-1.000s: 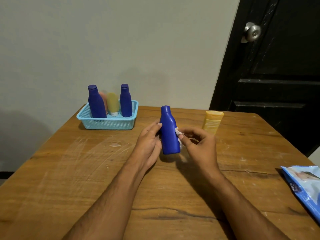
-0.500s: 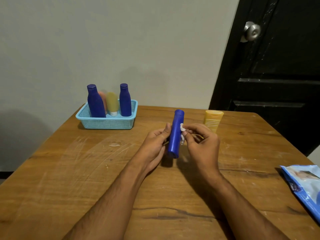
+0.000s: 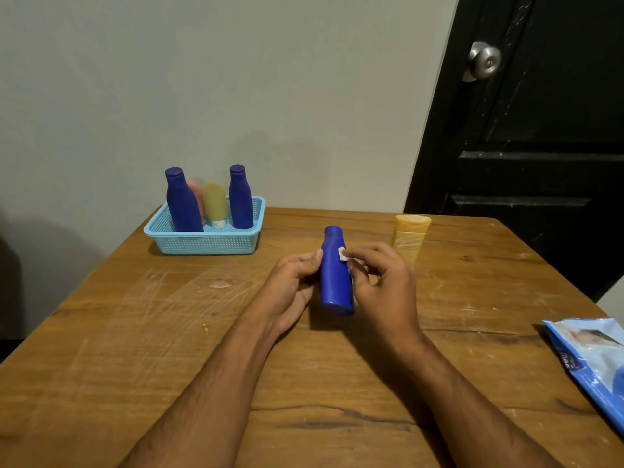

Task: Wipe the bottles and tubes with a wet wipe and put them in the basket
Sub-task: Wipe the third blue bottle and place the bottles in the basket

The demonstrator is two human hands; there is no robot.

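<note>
My left hand [image 3: 293,282] curls round the blue bottle [image 3: 334,271] from its left side, thumb tip pressed against the upper body, fingers wrapped behind it. The bottle is held above the bench [image 3: 135,332], cap end pointing away from me and slightly up, its flat base tipped toward me. My right hand [image 3: 381,285] sits against the bottle's right side, fingers bent, pinching a small white wet wipe [image 3: 342,254] between thumb and fingertips; the wipe touches the bottle just below its shoulder.

Just beyond my right hand a yellow tube [image 3: 410,236] stands cap-down on the bench, partly hidden behind my knuckles.

Further off to the left, near the wall, a light blue basket [image 3: 202,243] rests on the bench. In it stand two blue bottles, one at the left [image 3: 182,201] and one at the right [image 3: 240,197], both upright. Between them are a yellow tube with a white cap [image 3: 214,206] standing cap-down, and a pinkish tube [image 3: 196,194] mostly hidden behind the left bottle.

At the right edge of the bench, well apart from my hands, lies a blue wipes pack [image 3: 594,359], cut off by the frame. Behind the bench is a plain wall, and to the right a black door [image 3: 540,130] with a round metal knob [image 3: 484,60].
</note>
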